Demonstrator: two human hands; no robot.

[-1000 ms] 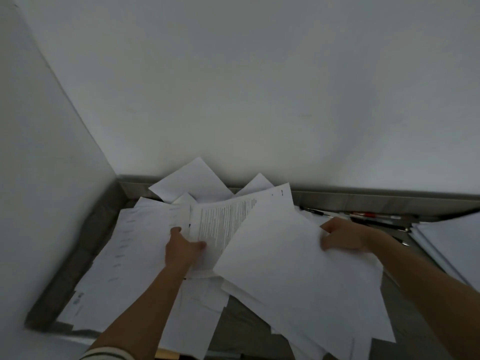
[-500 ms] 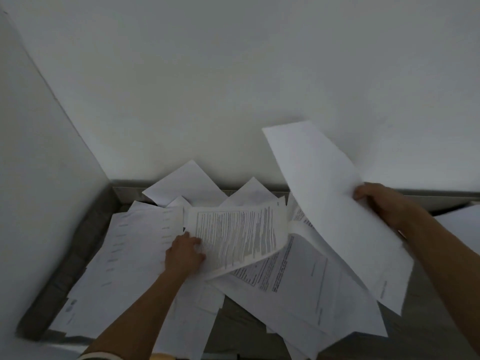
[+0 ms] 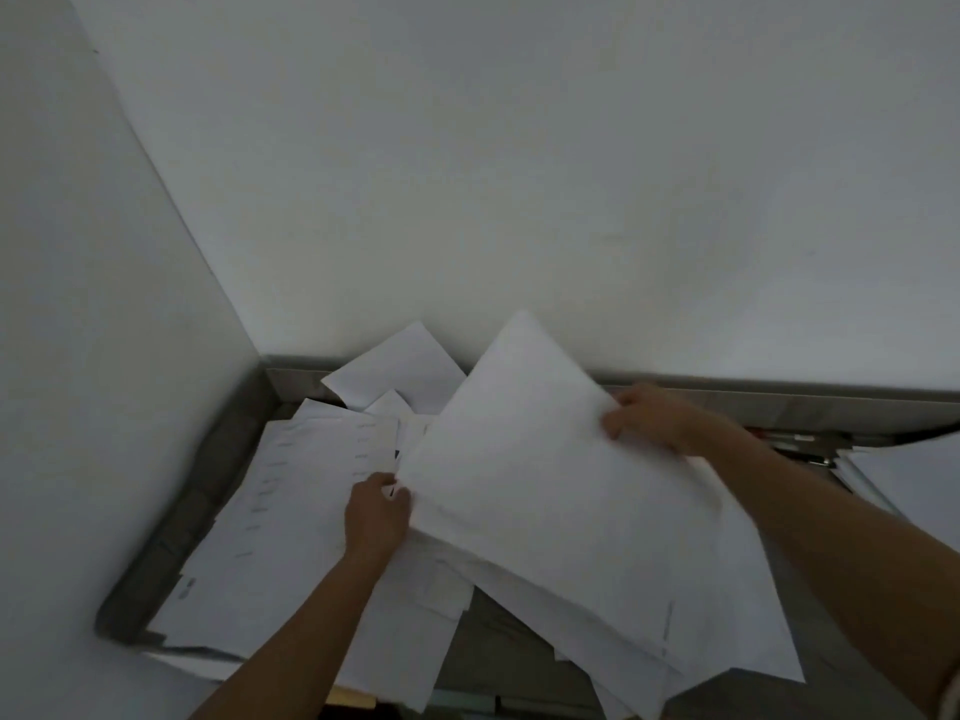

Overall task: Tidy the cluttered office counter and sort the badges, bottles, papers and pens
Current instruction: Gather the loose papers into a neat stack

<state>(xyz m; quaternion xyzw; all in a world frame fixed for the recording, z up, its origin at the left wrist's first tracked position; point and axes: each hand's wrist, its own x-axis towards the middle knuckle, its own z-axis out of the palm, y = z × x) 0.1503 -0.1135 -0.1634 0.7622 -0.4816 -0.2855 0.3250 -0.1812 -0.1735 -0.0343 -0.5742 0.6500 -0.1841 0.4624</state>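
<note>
White back wall [image 3: 519, 174], white side wall [image 3: 78, 304] at left, grey edging strip [image 3: 857, 407]

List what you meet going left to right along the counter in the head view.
grey counter rim → printed sheets → left hand → blank sheet → right hand → pens → paper stack

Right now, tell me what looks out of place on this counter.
The papers lie strewn in the corner, overlapping at all angles, none squared. The right hand holds a blank sheet tilted over them; the left hand grips papers beneath it. Nothing looks spilled or torn.
</note>
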